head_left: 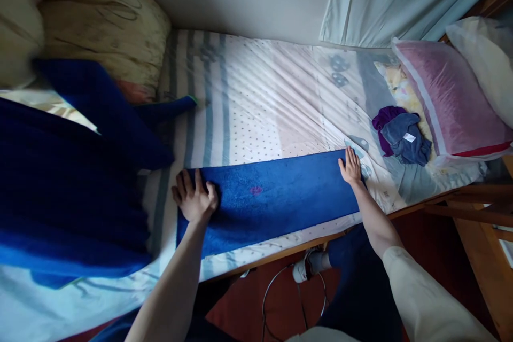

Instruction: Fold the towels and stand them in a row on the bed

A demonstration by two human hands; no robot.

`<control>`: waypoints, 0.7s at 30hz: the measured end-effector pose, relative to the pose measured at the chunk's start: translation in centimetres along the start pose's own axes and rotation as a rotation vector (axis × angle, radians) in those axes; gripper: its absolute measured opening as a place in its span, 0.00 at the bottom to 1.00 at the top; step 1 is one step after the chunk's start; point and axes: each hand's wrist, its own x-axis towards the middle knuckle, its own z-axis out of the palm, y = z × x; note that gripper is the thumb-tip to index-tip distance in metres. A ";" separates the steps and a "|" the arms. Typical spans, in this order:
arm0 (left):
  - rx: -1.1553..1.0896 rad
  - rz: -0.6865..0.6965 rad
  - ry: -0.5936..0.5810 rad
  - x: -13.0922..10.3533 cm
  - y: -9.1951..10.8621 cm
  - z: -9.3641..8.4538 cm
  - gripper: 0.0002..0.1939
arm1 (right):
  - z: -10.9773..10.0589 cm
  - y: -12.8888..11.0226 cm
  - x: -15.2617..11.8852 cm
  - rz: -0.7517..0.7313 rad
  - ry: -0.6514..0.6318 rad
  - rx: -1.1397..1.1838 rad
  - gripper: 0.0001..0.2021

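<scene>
Beyond the blue cloth (280,192), the sheet (256,128) gives passage between heaped fabric (72,192) and crumpled cloths (406,139).

Blue cloth (288,195) flat on bed (256,128)

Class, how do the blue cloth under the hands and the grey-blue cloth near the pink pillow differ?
The blue cloth lies flat; the grey-blue cloth is crumpled. The blue cloth bears a pinkish mark; the grey-blue cloth shows a white tag. Both look bluish.

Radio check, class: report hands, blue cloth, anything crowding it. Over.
Left hand open on blue cloth, left end; right hand open at far right corner. Cloth spread out on patterned sheet. Blue fabric heap close by, left.
</scene>
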 end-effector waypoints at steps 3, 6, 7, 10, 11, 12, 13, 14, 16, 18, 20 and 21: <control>0.016 -0.011 -0.030 -0.1 -0.1 0.0 0.33 | 0.1 0.3 -1.7 0.002 0.008 0.008 0.32; 0.029 0.040 -0.060 -2.8 -0.1 0.0 0.33 | 0.1 1.5 -5.7 -0.016 0.043 0.025 0.31; 0.028 0.073 -0.075 -4.5 -0.2 0.0 0.33 | 0.1 2.1 -7.2 -0.023 0.049 0.034 0.31; 0.025 0.141 -0.117 -10.3 -0.9 0.1 0.32 | 0.0 3.9 -10.3 -0.036 0.043 0.052 0.30; 0.027 0.126 -0.109 -12.0 -1.2 0.0 0.32 | -0.2 4.2 -10.7 -0.036 0.039 0.052 0.30; 0.030 0.106 -0.099 -13.5 -1.7 0.0 0.32 | -0.4 4.5 -10.9 -0.032 0.035 0.049 0.30; 0.032 0.085 -0.087 -14.7 -2.1 -0.1 0.32 | -0.7 4.5 -10.8 -0.020 0.034 0.048 0.30; 0.035 0.070 -0.079 -15.5 -2.6 -0.2 0.32 | -1.0 4.3 -10.7 0.003 0.038 0.051 0.29; 0.042 0.066 -0.078 -16.1 -3.3 -0.4 0.31 | -1.8 3.4 -10.6 0.078 0.073 0.091 0.29; 0.052 0.072 -0.069 -15.9 -3.4 -0.5 0.31 | -2.5 1.6 -11.6 0.181 0.155 0.201 0.28; 0.060 0.108 -0.067 -15.2 -2.7 -0.4 0.31 | -2.9 -1.3 -14.1 0.302 0.258 0.404 0.27; 0.060 0.152 -0.082 -14.7 -2.0 -0.3 0.31 | -2.9 -3.1 -15.8 0.368 0.292 0.543 0.26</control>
